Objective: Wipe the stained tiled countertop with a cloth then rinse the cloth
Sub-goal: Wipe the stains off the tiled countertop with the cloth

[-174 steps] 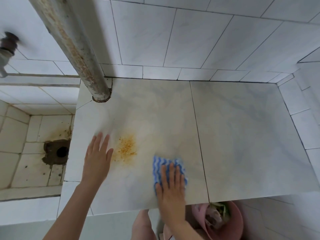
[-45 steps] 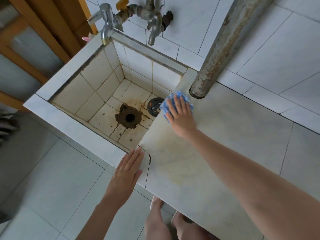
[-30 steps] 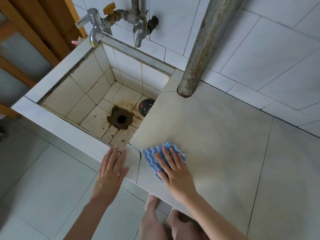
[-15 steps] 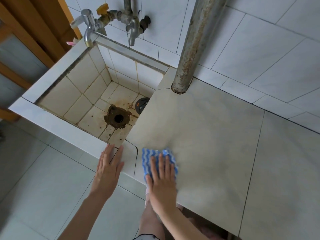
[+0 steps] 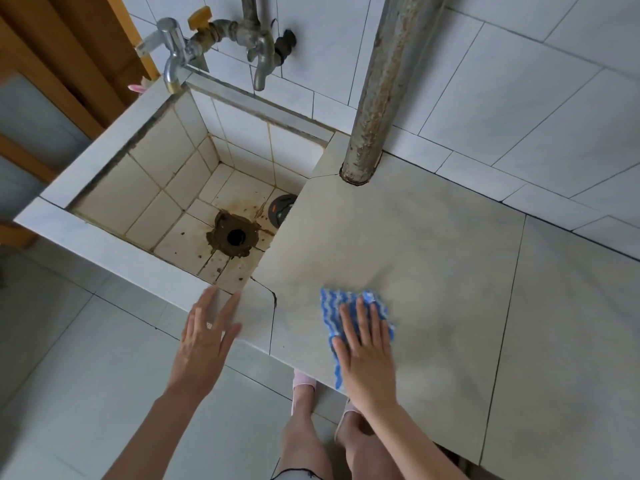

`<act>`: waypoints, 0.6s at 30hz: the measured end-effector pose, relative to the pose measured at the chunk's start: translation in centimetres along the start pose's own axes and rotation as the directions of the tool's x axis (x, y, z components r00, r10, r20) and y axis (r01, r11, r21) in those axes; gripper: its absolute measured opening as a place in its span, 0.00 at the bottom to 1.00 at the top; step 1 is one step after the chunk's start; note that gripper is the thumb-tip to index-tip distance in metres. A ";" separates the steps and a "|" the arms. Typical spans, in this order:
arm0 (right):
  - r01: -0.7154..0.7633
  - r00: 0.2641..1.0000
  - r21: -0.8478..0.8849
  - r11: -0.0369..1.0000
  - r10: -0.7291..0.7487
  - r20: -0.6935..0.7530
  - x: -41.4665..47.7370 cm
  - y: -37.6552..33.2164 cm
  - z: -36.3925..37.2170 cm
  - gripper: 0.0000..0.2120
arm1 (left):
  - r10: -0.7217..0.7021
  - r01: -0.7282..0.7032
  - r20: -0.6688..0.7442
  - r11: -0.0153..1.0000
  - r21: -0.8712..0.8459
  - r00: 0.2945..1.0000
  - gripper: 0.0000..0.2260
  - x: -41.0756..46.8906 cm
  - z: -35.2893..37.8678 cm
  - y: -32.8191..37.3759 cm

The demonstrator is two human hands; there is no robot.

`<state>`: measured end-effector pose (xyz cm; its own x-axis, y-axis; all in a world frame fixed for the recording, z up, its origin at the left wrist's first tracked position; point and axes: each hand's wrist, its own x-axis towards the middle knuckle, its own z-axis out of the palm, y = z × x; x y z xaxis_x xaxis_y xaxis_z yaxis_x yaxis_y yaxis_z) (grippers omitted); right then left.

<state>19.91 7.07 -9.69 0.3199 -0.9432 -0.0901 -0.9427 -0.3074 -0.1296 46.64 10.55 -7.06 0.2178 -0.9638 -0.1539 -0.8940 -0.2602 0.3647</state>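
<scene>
A blue-and-white striped cloth [image 5: 334, 306] lies flat near the front edge of the pale tiled countertop [image 5: 415, 244]. My right hand [image 5: 367, 355] presses on it, palm down with the fingers spread. A faint yellowish smear remains on the tile around the cloth. My left hand [image 5: 204, 341] is open, fingertips resting on the front corner where the countertop meets the sink rim. The tiled sink [image 5: 114, 181] sits left of the countertop, its floor stained brown around the drain hole [image 5: 236, 237].
Two metal taps [image 5: 173, 60] [image 5: 261, 60] stick out of the wall above the sink. A rusty vertical pipe [image 5: 377, 98] passes into the countertop at its back left corner. A dark round plug [image 5: 281, 211] lies in the sink. A crack [image 5: 266, 289] runs through the corner tile.
The orange stain seen earlier is gone, leaving a faint smear. My right hand has slid the cloth from the pipe to the front edge, and lately a little to the right.
</scene>
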 end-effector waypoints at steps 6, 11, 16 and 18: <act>-0.159 0.987 0.073 0.985 0.156 0.044 3.0 -4.5 0.3 0.26 | -0.003 0.004 -0.031 1.000 0.027 1.000 0.23 0.0 0.1 -1.4; -0.002 1.000 0.153 0.988 -0.003 0.031 5.5 -10.3 0.4 0.26 | -0.078 0.074 -0.070 0.995 -0.062 0.994 0.20 0.1 0.1 -1.8; 0.201 0.979 0.128 0.971 -0.205 0.016 5.5 -12.4 0.9 0.25 | -0.036 0.035 -0.054 0.999 -0.018 0.998 0.21 0.4 -0.3 -3.4; 0.261 0.964 0.126 0.957 -0.265 0.012 5.4 -12.0 0.9 0.24 | -0.045 0.045 -0.038 0.999 -0.024 0.998 0.21 0.5 -0.4 -3.6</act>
<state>33.02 5.76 -9.53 0.5591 -0.8266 -0.0641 -0.8068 -0.5247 -0.2716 50.06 11.03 -8.09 0.2728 -0.9525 -0.1356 -0.8740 -0.3042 0.3790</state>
